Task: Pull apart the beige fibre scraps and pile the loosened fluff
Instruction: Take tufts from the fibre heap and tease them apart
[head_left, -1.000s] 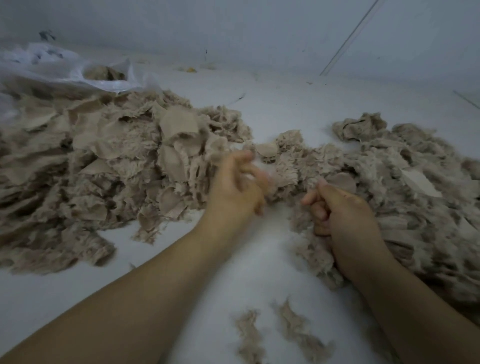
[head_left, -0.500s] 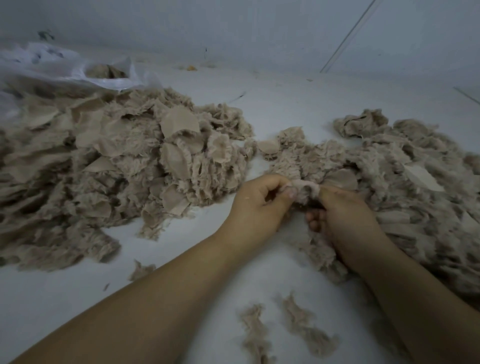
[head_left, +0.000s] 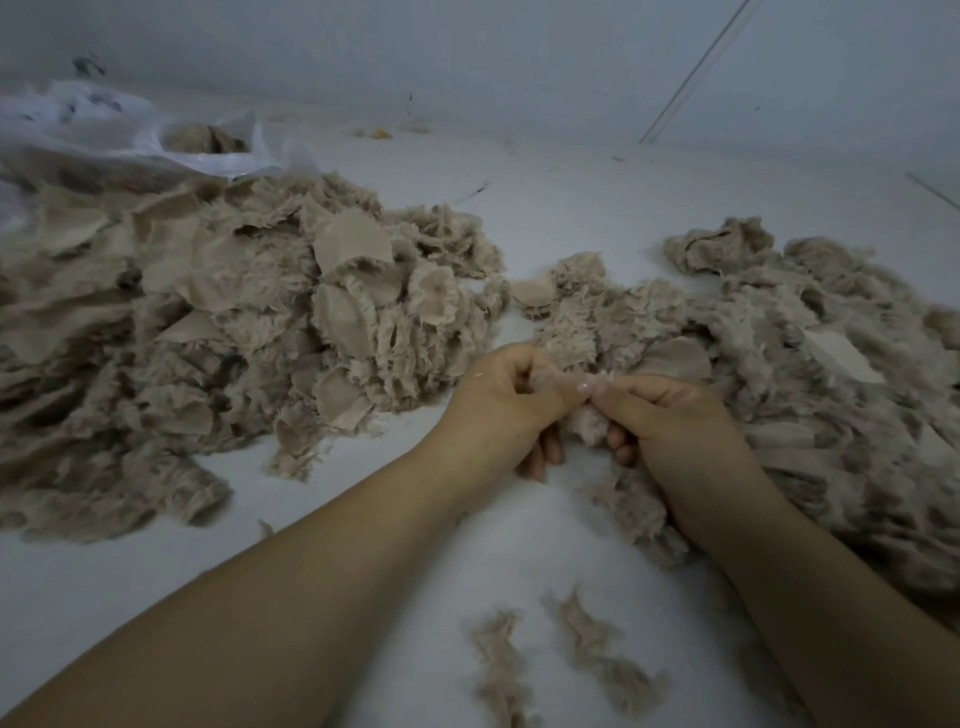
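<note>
Beige and downy, the fibre scrap (head_left: 584, 415) sits just right of the frame's centre, pinched between the left hand (head_left: 506, 400) and the right hand (head_left: 670, 415), whose thumbs and forefingers meet at its top edge while the other fingers curl under it. It looks nearly weightless, soft and limp, with a thin woven backing under loose pile; I judge it should tear or tease apart readily if held at the backing's edges, close together, since fluff alone would slip out of a pinch. Filling the left of the frame is a big heap of scraps (head_left: 234, 322), matted and showing flat rounded patches of backing. Another shaggier heap (head_left: 810, 374) spreads along the right, touching the right hand. Two stray wisps (head_left: 597, 660) lie at the bottom centre on the smooth white tabletop (head_left: 130, 582), and a crumpled clear plastic bag (head_left: 104, 130) sits at the upper left.
</note>
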